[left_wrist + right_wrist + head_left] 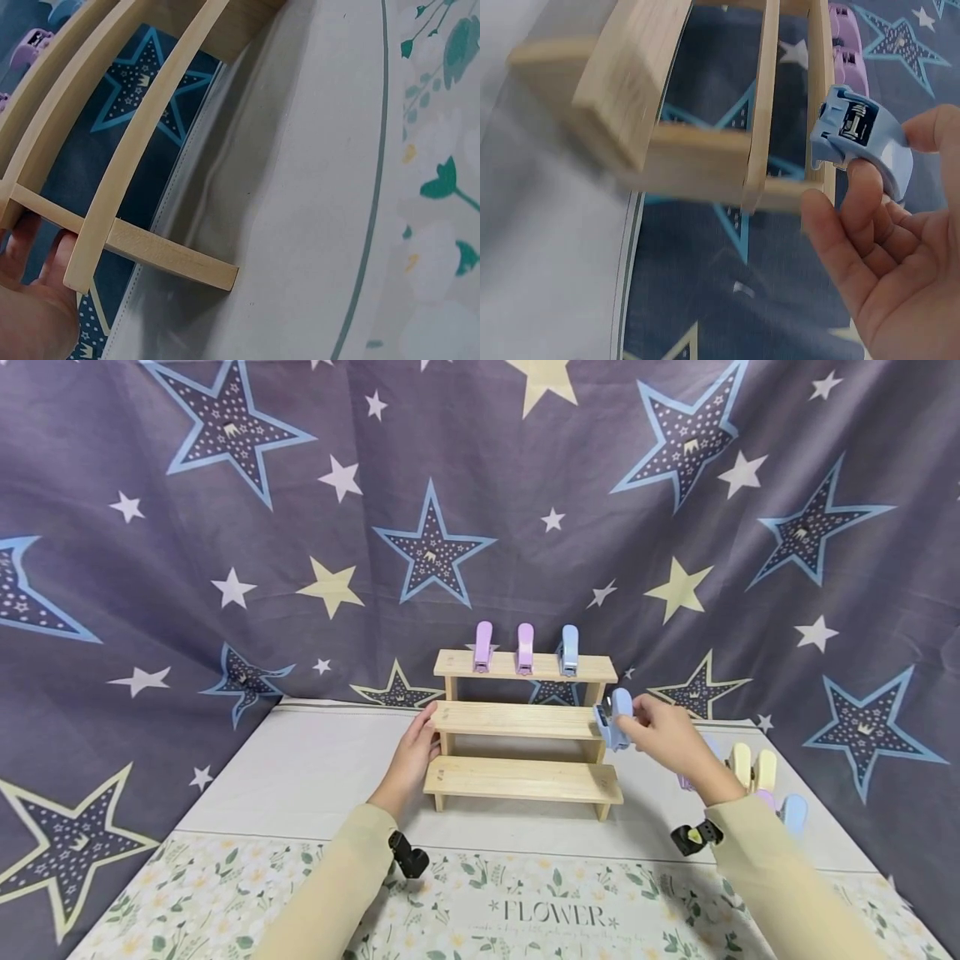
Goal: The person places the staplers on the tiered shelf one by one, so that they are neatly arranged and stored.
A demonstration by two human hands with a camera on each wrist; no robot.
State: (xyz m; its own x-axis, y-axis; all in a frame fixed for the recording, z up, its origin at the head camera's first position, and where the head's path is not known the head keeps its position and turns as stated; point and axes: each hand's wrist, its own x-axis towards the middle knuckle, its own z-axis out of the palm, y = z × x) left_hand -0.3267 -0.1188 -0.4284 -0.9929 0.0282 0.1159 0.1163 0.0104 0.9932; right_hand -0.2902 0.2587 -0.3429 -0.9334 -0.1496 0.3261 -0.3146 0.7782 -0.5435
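Observation:
A three-step wooden rack [525, 778] stands on the table, and three small staplers sit on its top step: a left purple one [483, 647], a second purple one [525, 648] and a blue one [570, 650]. My left hand [411, 758] grips the rack's left end at the middle step; in the left wrist view that hand [34, 300] has its fingers partly hidden behind the wood. Between thumb and fingers, my right hand [667, 735] pinches another blue stapler [866, 135] at the middle step's right end. I cannot tell whether it touches the step.
To the right, partly behind my right forearm, stand more staplers, among them a yellow one [764, 770] and a blue one [793, 814]. A floral mat [480, 893] covers the table's near part. Behind the rack hangs a star-patterned cloth [540, 568].

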